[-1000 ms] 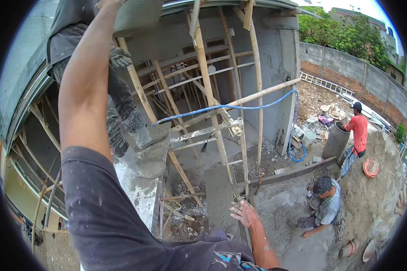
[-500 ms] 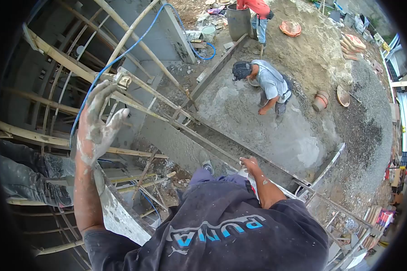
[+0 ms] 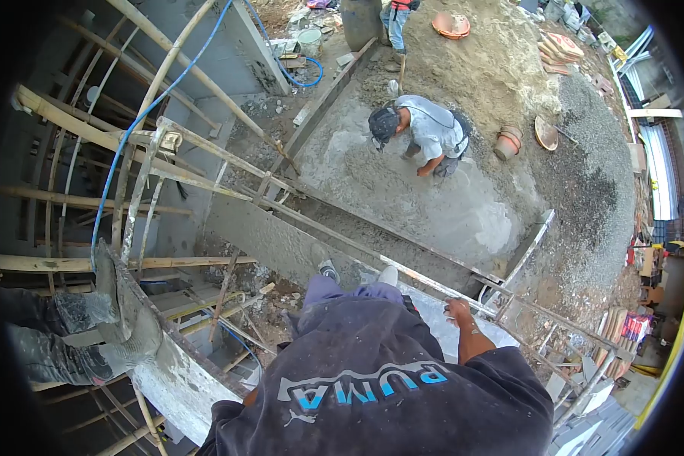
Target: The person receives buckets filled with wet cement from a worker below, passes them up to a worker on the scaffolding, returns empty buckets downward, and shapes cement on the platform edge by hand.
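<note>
My right hand (image 3: 457, 310) hangs by the right side of my dark shirt (image 3: 380, 395), beside a cement-smeared wooden rail (image 3: 425, 281). Its fingers are slightly curled and apart, with nothing visible in them. My left hand is out of view; only a sliver of that arm shows at the shirt's edge. Below me, my shoes (image 3: 388, 275) are near a grey cement-covered ledge (image 3: 266, 232). To the left is a curved, cement-covered edge (image 3: 182, 372).
Bamboo poles (image 3: 68, 129) and a blue hose (image 3: 163, 95) cross the left side. Muddy trousered legs (image 3: 45, 334) of another person show there. A co-worker in a cap (image 3: 433, 133) bends over wet cement (image 3: 349, 167). Another person (image 3: 395, 26) stands near a barrel (image 3: 361, 24).
My raised, open left hand has dropped out of view. My right hand has moved right and down in the picture. The surroundings have shifted left and slightly up.
</note>
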Demonstrator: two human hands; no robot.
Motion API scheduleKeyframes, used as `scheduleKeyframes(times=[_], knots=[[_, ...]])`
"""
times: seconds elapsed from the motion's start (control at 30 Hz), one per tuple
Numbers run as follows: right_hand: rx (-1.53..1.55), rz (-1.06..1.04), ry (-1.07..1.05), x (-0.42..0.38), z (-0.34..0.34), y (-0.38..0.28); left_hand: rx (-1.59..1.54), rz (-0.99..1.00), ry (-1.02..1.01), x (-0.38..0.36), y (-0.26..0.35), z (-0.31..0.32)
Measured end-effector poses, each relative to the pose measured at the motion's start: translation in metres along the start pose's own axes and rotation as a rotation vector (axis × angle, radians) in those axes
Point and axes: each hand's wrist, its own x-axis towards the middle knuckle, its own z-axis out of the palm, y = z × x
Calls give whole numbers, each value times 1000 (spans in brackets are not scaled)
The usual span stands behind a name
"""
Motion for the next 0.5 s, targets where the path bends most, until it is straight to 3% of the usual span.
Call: scheduleKeyframes(times=[0.07,0.13,0.23,0.37,0.5], knots=[[-44,-36,-49,10,21,-11,-60,15,-20,9,10,-10],[-69,-214,-100,4,45,-36,-185,164,24,22,44,-22],[-231,-402,-166,-4,86,-93,-446,479,133,-33,139,-35],[-260,-668,-204,-46,135,-164,-589,636,81,-86,223,-37],[-216,-727,-213,-84,146,-187,-508,690,6,-86,235,-27]])
